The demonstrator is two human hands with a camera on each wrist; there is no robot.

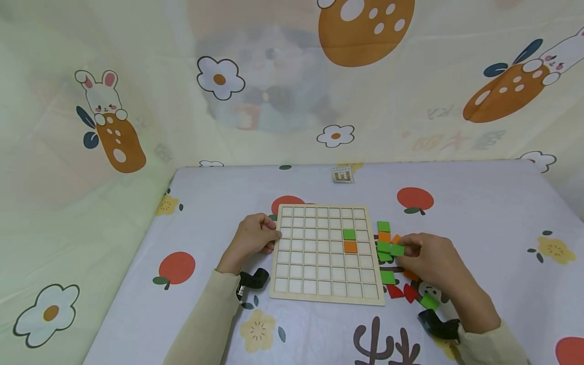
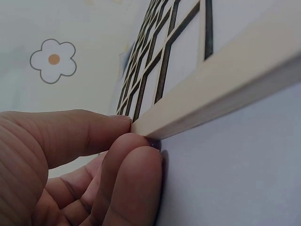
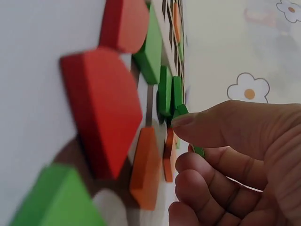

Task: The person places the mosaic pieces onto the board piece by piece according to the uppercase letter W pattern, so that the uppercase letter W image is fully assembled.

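A light wooden grid board (image 1: pixel 328 299) lies on the table, with a green square tile (image 1: pixel 349 234) and an orange square tile (image 1: pixel 350 247) set in cells toward its right side. My left hand (image 1: pixel 253 234) pinches the board's left edge; in the left wrist view the thumb (image 2: pixel 94 129) lies at the frame's rim, fingertips against its side. Beyond the right edge, my right hand (image 1: pixel 429 258) pinches another green tile (image 1: pixel 397 250) between thumb and fingers, just above loose pieces. That tile is mostly hidden behind the thumb (image 3: pixel 207 125) in the right wrist view.
Loose green tiles (image 1: pixel 388 277), orange pieces and red pieces with a curved side (image 3: pixel 101 108) lie scattered right of the board. A small checkered card or packet (image 1: pixel 342 175) is near the table's back edge. A patterned cloth wall (image 1: pixel 274 147) rises behind the table.
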